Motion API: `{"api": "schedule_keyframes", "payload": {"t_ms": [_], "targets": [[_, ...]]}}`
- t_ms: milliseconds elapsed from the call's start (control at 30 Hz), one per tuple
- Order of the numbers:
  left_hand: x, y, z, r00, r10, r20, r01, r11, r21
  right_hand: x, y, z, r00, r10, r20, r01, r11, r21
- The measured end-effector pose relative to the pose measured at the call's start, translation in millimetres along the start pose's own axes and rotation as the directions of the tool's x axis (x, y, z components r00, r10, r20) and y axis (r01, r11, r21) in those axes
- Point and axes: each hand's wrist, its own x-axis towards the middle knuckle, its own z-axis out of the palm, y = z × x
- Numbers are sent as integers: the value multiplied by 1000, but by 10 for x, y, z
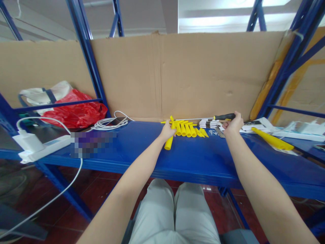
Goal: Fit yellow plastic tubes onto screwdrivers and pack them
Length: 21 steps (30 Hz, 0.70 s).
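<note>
My left hand is closed around a yellow plastic tube with a crosspiece, held upright above the blue shelf. My right hand grips the black handle of a screwdriver. Its long thin shaft points left, toward the top of the held piece; whether the tip touches it I cannot tell. Between my hands lies a row of similar yellow tube pieces. Small flat yellow pieces sit beside them. A stack of white-and-dark strips and a grey metal object lie close to my right hand.
A long yellow tapered piece and papers lie at right. On the left are a power strip, a coiled white cable and a red plastic bag. A cardboard wall stands behind the shelf.
</note>
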Motion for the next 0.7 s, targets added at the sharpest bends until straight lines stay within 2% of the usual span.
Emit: {"api": "schedule_keyframes", "payload": {"t_ms": [467,633,700], "targets": [[-25,43,3,999,-46,-2,46,998,-37,-75,-41,8,999,37,-14,-37,999,12],[-9,24,2,999,-44,-4,44,999,-29,-16,-16,-5,999,18,-28,-18,1000,-4],[-12,30,3,999,-44,-2,44,999,-21,23,2,-15,999,0,40,1,1000,-24]]}}
